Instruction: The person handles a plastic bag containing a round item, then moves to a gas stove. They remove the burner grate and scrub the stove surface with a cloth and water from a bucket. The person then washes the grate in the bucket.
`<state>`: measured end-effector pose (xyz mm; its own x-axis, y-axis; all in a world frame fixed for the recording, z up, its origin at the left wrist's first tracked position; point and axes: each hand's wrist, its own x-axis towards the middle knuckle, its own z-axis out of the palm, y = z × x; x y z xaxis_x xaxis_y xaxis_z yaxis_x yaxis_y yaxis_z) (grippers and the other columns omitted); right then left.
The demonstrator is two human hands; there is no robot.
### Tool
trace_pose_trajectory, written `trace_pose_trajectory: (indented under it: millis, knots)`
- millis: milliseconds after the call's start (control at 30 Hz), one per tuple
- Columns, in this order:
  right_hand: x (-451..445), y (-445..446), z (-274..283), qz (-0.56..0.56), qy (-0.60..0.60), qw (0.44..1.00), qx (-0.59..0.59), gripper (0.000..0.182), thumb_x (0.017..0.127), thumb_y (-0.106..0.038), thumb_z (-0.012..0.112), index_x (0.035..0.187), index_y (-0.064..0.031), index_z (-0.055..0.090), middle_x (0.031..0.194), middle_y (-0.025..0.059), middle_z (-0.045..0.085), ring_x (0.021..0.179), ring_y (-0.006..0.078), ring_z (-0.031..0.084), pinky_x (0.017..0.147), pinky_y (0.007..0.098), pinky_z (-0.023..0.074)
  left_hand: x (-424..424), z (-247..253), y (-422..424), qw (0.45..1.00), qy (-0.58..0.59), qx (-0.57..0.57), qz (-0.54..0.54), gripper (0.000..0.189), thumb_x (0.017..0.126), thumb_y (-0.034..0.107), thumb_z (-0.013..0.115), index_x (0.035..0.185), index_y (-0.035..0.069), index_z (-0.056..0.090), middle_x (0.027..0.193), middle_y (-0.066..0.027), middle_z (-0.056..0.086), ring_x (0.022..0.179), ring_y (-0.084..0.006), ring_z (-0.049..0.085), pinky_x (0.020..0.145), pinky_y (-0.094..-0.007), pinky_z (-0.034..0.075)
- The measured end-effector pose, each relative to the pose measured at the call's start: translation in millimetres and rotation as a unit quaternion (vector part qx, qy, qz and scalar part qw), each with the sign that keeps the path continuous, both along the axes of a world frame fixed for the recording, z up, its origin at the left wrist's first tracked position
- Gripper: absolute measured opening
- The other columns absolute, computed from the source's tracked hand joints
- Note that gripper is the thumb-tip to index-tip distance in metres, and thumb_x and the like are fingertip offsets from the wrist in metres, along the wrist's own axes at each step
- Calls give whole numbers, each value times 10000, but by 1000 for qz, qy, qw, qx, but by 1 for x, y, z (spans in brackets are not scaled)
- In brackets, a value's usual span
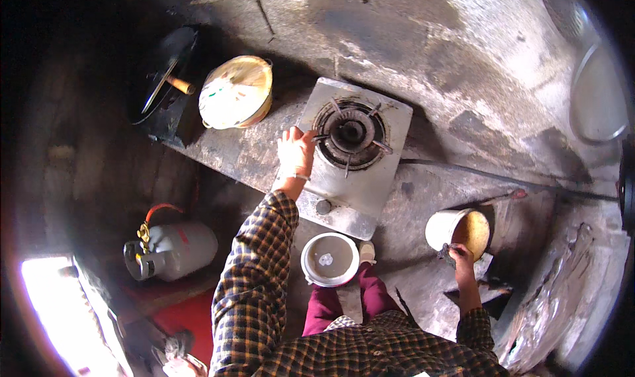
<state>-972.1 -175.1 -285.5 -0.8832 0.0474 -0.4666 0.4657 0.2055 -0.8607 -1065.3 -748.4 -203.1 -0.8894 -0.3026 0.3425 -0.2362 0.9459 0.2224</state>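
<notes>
My left hand [296, 151] reaches to the left side of a single-burner gas stove [364, 178], its fingers at one arm of the blackened pan support [322, 137]. In my right hand [462, 256] is a dark, crumpled scrubber or rag [446, 254], held beside the rim of a white bucket [439, 228] with a yellowish-brown inside. Below the stove, by my legs, stands a white bucket of murky grey water [330, 259] with some foam on it. The stove's round knob [323, 207] shows on its front.
A covered pot or basket [235, 94] stands left of the stove, near a dark pan lid [168, 87] with a wooden handle. A grey gas cylinder [183, 250] lies in view at left. A black hose [476, 171] runs right from the stove along the stained wall.
</notes>
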Motion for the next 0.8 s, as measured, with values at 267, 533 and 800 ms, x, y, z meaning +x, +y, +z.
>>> trace_pose_trajectory:
  millis: [267, 533, 800]
  knots:
    - [72, 73, -22, -35, -5, 999, 10, 111, 754, 10, 663, 854, -10, 619, 818, -14, 606, 749, 89, 554, 709, 229, 458, -28, 21, 4, 986, 16, -67, -154, 69, 740, 196, 679, 792, 151, 680, 850, -47, 552, 833, -260, 558, 733, -370, 479]
    - [147, 90, -48, -107, -53, 993, -12, 151, 748, -9, 674, 892, -26, 632, 814, -1, 616, 751, 101, 566, 725, 261, 475, -60, 128, 79, 944, -110, -239, -200, 66, 768, 150, 633, 822, 130, 666, 892, -82, 613, 837, -266, 634, 681, -389, 536]
    - [288, 105, -23, -269, -47, 957, -97, 188, 815, 7, 601, 1001, 10, 632, 899, 103, 683, 782, 201, 670, 746, 330, 550, -25, 193, 194, 905, -179, -189, -336, 182, 865, 231, 540, 841, 113, 676, 903, -131, 640, 868, -333, 635, 744, -440, 517]
